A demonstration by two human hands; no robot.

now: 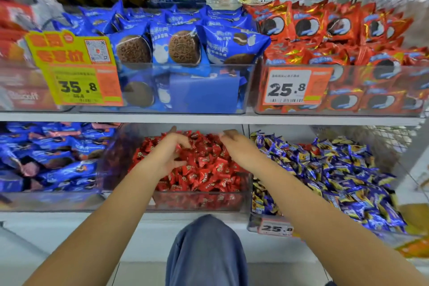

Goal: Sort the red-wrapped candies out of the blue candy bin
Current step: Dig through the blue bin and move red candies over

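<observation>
Our left hand rests on the red-wrapped candies in the middle clear bin, fingers curled loosely, nothing plainly gripped. Our right hand hovers at that bin's right edge, fingertips drawn together; a held candy can't be confirmed. The blue candy bin alongside shows red strays at its back: sorting unfinished

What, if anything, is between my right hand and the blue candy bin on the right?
Nothing visible blocks it. The right hand hovers over the red candies in the middle bin, and the blue candy bin sits directly beside it, open on top. Only the clear bin walls separate the two piles.
</observation>
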